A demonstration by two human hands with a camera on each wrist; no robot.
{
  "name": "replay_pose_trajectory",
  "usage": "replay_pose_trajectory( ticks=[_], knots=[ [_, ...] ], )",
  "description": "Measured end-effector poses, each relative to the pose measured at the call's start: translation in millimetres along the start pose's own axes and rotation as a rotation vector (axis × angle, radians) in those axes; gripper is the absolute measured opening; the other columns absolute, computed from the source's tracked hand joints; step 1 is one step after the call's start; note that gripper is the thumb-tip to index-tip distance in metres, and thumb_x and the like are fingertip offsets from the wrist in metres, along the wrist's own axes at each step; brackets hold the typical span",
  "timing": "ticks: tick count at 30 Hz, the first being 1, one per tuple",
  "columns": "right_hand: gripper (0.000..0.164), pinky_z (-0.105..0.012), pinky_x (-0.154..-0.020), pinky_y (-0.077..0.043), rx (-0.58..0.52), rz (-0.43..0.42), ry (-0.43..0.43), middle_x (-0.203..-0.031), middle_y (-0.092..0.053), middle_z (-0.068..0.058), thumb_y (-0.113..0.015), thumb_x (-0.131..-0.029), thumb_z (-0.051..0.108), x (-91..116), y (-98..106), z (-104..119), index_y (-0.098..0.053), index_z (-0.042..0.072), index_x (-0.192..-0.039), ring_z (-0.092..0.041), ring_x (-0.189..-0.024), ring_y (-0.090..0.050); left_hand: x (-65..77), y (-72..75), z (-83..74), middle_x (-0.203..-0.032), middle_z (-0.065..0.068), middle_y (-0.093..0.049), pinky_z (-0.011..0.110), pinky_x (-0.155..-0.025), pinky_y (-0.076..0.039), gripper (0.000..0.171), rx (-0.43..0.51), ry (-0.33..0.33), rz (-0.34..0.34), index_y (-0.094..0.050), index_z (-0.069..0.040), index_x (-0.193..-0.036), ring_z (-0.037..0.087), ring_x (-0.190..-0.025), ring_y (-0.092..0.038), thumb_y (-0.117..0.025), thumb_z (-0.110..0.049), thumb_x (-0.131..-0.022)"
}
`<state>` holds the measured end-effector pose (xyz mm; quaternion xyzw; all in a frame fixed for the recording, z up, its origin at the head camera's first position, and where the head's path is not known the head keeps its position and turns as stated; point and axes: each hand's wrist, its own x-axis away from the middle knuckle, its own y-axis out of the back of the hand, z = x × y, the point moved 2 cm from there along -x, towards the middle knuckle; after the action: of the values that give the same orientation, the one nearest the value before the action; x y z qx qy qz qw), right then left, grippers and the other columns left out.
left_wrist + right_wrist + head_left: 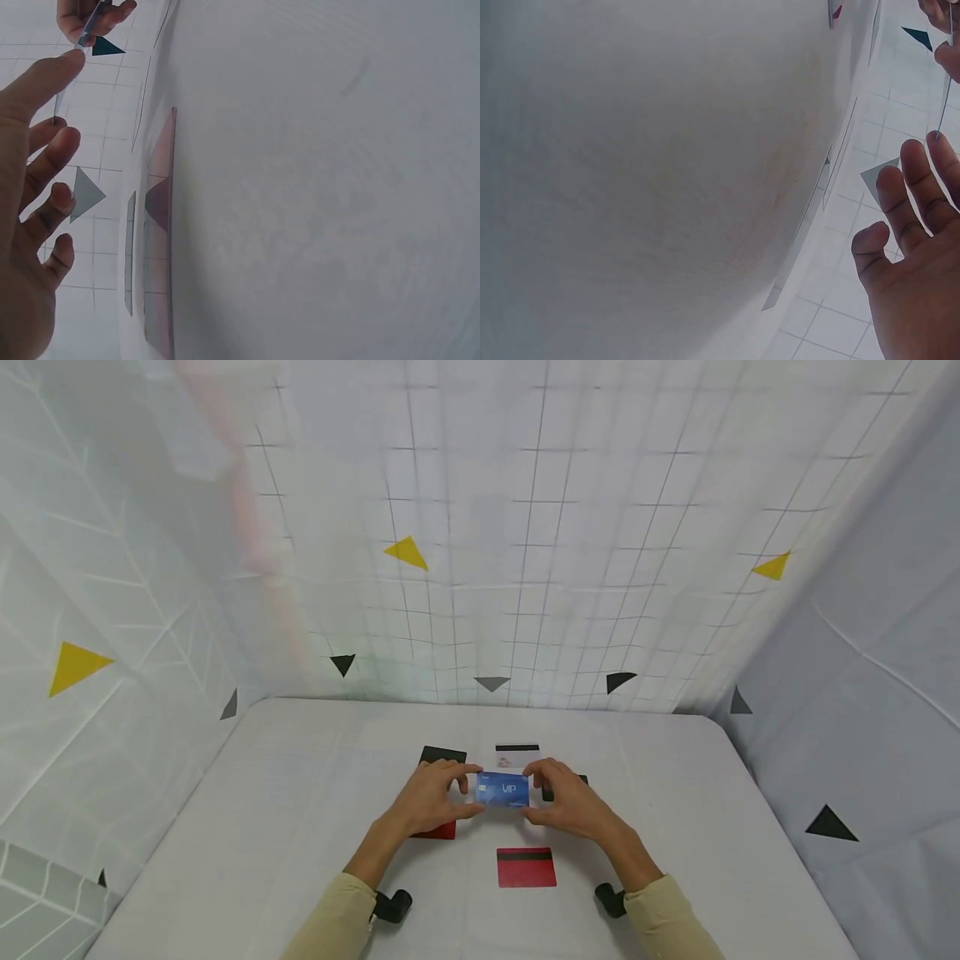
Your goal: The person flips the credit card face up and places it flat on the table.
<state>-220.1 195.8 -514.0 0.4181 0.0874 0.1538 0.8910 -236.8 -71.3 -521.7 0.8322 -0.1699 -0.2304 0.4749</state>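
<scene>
A blue card printed "VIP" (pixel 502 790) is held up level between both hands, face toward the head camera. My left hand (pixel 432 795) pinches its left edge between thumb and finger. At the opposite edge, my right hand (pixel 567 800) pinches it the same way. Both wrist views show the card (pixel 90 26) nearly edge-on, raised above the table, while the other fingers of each hand stay loosely bent. Just behind it lies a white card with a black stripe (pixel 517 760). Nearer the body is a red card with a dark stripe (pixel 527 871).
A black flat item (pixel 444 754) and a red one (pixel 442 832) lie partly hidden under the left hand. Another black flat item (pixel 548 795) shows behind the right hand. The white table (pixel 300 793) is enclosed by pale fabric walls (pixel 480 527) with coloured triangles.
</scene>
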Motion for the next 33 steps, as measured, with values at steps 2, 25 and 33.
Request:
replay_pose_trajectory(
  ticks=[2,25,33],
  knots=[
    [0.059,-0.036,-0.080,-0.050,-0.010,0.005,-0.003,-0.107,-0.058,-0.002,-0.086,-0.077,0.036,-0.3,-0.3,-0.9,-0.057,0.020,-0.125,-0.020,-0.098,-0.054,-0.4,0.2,0.3,-0.087,-0.012,-0.062,0.036,-0.086,-0.040,0.062,-0.003,-0.002,0.003,-0.064,-0.031,-0.134,0.010,-0.088,-0.054,-0.081,-0.055,-0.079],
    [0.053,-0.032,-0.073,-0.047,-0.038,0.068,0.006,-0.097,-0.058,-0.004,-0.084,-0.081,0.032,-3.7,0.0,-5.1,-0.061,0.018,-0.126,-0.020,-0.089,-0.054,-6.7,-1.4,0.6,-0.088,-0.016,-0.062,0.036,-0.087,-0.043,0.058,-0.063,0.082,0.115,-0.067,-0.027,-0.129,0.010,-0.094,-0.055,-0.080,-0.054,-0.079],
    [0.053,-0.032,-0.068,-0.045,0.016,0.104,-0.057,-0.088,-0.056,0.002,-0.085,-0.080,0.033,-11.3,-6.4,-11.9,-0.064,0.019,-0.126,-0.014,-0.082,-0.051,-11.1,-3.2,-0.5,-0.085,-0.015,-0.061,0.037,-0.083,-0.043,0.057,-0.101,0.095,0.161,-0.069,-0.025,-0.127,0.008,-0.084,-0.054,-0.081,-0.054,-0.079]
  ],
)
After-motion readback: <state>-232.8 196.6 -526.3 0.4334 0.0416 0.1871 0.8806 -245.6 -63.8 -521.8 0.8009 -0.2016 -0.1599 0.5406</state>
